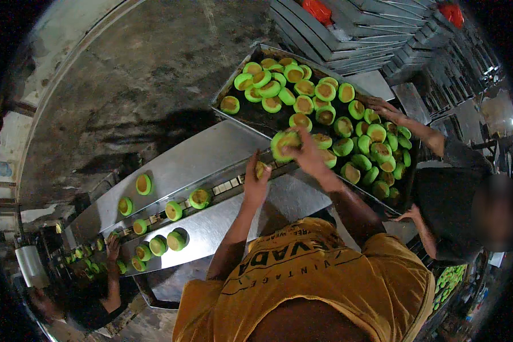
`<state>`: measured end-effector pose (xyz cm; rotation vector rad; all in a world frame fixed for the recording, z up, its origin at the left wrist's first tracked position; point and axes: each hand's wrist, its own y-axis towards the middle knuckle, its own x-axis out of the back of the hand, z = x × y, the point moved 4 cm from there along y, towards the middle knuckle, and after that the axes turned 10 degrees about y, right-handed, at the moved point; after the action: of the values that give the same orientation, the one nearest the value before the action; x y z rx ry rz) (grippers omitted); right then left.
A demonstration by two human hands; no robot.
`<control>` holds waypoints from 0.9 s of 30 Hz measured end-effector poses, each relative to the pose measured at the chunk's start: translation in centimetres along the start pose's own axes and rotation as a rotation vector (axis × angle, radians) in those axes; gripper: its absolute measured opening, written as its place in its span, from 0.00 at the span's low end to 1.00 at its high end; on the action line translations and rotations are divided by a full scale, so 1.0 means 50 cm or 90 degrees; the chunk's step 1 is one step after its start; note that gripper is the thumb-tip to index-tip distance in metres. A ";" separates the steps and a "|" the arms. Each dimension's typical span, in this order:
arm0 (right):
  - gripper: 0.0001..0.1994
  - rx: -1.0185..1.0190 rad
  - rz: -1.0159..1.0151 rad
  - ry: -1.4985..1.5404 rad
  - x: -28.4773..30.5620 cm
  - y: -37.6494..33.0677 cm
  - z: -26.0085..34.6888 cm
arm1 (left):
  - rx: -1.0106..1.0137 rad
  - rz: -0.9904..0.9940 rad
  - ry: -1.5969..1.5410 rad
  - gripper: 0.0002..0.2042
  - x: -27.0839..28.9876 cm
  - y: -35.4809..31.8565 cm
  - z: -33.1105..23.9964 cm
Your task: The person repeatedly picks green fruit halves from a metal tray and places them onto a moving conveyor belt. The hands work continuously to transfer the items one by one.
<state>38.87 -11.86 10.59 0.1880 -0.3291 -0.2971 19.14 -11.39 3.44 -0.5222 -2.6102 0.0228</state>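
Right hand (305, 149) gripping green half-shells (285, 142), grip clamped; left hand (256, 182) at 7 o'clock pinching single shell (261, 169) over steel surface (211, 154).

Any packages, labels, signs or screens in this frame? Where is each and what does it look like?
Red bags: two crumpled red packages, one on the grey stacked trays at top centre, the other at top right.
Shirt print: dark lettering on the person's mustard-yellow shirt, bottom centre.
No signs or screens show.

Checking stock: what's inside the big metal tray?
The metal tray holds many green half-shells with tan insides, piled on a dark bottom. Lower layers are covered.
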 end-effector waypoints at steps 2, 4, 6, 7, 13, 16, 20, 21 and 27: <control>0.27 -0.068 0.226 -0.010 -0.056 -0.028 -0.017 | 0.087 0.009 -0.262 0.28 0.023 -0.001 -0.033; 0.27 0.005 0.079 -0.365 -0.014 0.005 0.024 | 0.106 -0.046 -0.218 0.25 0.019 0.006 0.034; 0.26 0.012 -0.011 -0.629 0.054 0.000 -0.006 | 0.165 -0.067 -0.239 0.24 0.023 0.003 0.014; 0.26 -0.013 -0.009 -0.714 0.079 -0.024 -0.068 | 0.132 -0.084 -0.216 0.24 0.018 0.010 0.017; 0.23 -0.114 0.016 -0.369 0.122 -0.010 -0.068 | 0.068 -0.051 0.070 0.25 -0.051 0.077 0.101; 0.23 -0.201 -0.116 0.075 0.116 -0.011 -0.031 | -0.004 0.000 0.445 0.26 -0.078 0.076 0.129; 0.24 -0.196 -0.077 0.150 0.081 -0.007 -0.044 | -0.021 0.125 0.391 0.27 -0.048 0.070 0.145; 0.24 -0.147 -0.079 0.103 0.081 -0.003 -0.076 | 0.009 0.118 0.321 0.27 -0.024 0.074 0.130; 0.23 -0.245 -0.050 0.252 -0.008 -0.007 0.003 | -0.203 -0.001 0.581 0.25 -0.012 0.039 0.256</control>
<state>38.39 -12.07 10.54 -0.1204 0.1308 -0.3863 14.50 -8.88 -8.42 -0.4821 -1.7173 -0.5154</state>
